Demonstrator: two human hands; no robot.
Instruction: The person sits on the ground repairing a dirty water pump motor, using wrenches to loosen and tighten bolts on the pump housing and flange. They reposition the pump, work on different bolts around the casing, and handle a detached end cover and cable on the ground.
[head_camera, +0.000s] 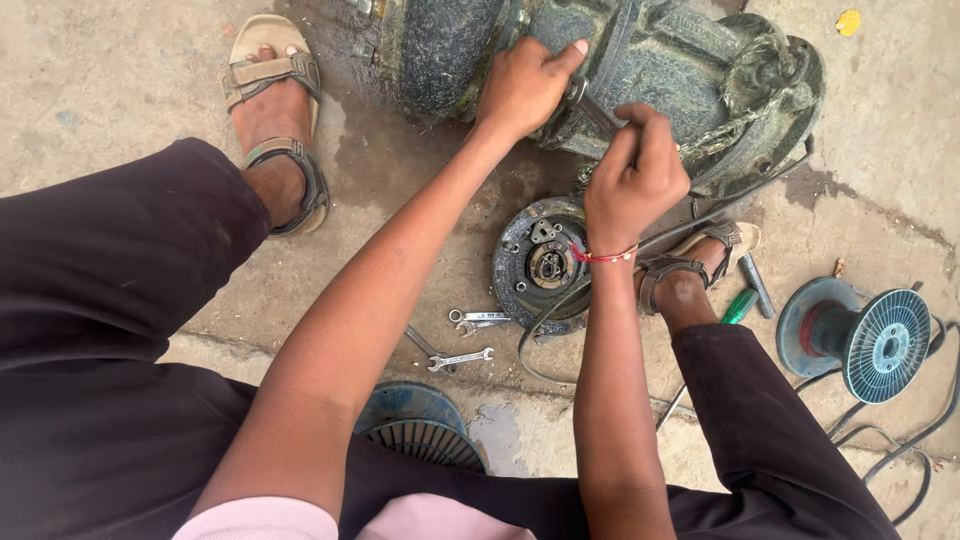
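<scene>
The left hand (520, 85) presses open-palmed on the dark green cast-metal pump housing (640, 70) at twelve o'clock while the right hand (635, 175) clenches a slim steel spanner (598, 115); it could slip off, scraping knuckles on the casting.

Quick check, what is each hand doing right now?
Left hand: pressed on the dark green motor housing, thumb out, gripping nothing visible.
Right hand: closed around a metal wrench set against the housing.
</scene>
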